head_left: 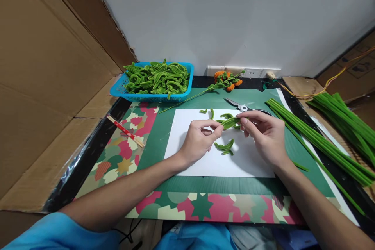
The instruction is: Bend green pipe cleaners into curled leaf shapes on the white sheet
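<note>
Between my two hands, above a white sheet of paper, is a green fuzzy pipe-cleaner leaf. My left hand pinches its left end between thumb and forefinger. At its right end, the thumb and forefinger of my right hand are closed on it as well. Several more bent green pieces lie on the paper around and below, among them a curved pair. Part of the pieces behind the held leaf is hidden by it. Scissors lie just beyond my right hand, their handles partly covered.
A blue basket heaped with green leaf shapes stands at the back left. Beside it lies an orange-flowered stem. Chopsticks in a red wrapper are at left. Long green pipe cleaners and another bundle lie at right.
</note>
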Available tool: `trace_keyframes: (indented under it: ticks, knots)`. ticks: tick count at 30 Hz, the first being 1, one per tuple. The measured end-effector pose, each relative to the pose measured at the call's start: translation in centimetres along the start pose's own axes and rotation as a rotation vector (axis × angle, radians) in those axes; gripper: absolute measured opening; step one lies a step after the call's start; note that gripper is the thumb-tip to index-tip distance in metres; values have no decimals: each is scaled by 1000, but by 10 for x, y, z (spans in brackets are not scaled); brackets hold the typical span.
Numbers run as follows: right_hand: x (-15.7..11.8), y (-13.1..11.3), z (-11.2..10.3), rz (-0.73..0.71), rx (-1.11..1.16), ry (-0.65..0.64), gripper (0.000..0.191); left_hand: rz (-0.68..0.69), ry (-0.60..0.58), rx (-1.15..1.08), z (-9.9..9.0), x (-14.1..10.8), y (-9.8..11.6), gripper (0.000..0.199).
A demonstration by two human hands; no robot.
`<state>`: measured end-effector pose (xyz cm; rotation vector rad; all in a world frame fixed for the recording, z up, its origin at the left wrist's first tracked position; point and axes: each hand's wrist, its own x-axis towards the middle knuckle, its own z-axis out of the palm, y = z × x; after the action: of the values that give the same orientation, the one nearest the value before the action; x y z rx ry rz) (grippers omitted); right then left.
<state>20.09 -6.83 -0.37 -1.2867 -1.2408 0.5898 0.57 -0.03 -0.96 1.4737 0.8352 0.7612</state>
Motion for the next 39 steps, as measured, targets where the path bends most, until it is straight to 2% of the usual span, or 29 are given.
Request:
trace_keyframes:
  ticks: [10,13,15,20,24,27,29,31,36,39]
  knots:
    - [-1,-2,-4,-126,-181,-32,11,4,54,-68,1,3,-1,35]
    - [1,-3,-5,-160,-216,-37,4,5,36,-47,2,2,1,31]
    - [2,-3,-6,-185,-246,-50,10,27,22,-7,3,0,2,26]
    - [4,-4,-11,-123,-200,-229,12,123,18,104,5,-4,1,19]
    - [7,-3,-18,-57,-185,-401,16,135,22,118,6,-4,-1,22]
    - [9,-3,-22,-44,-192,-447,16,138,4,132,5,-6,0,24]
    - [10,-4,-25,-46,-204,-418,16,139,-26,171,2,-7,2,27]
    - [10,-5,-27,-60,-220,-327,15,167,-79,276,-3,-8,4,27]
    - [11,0,-34,-42,-229,-63,19,380,-294,700,-16,-3,8,11]
    - [12,4,-36,-19,-214,9,19,418,-377,749,-23,3,7,16]
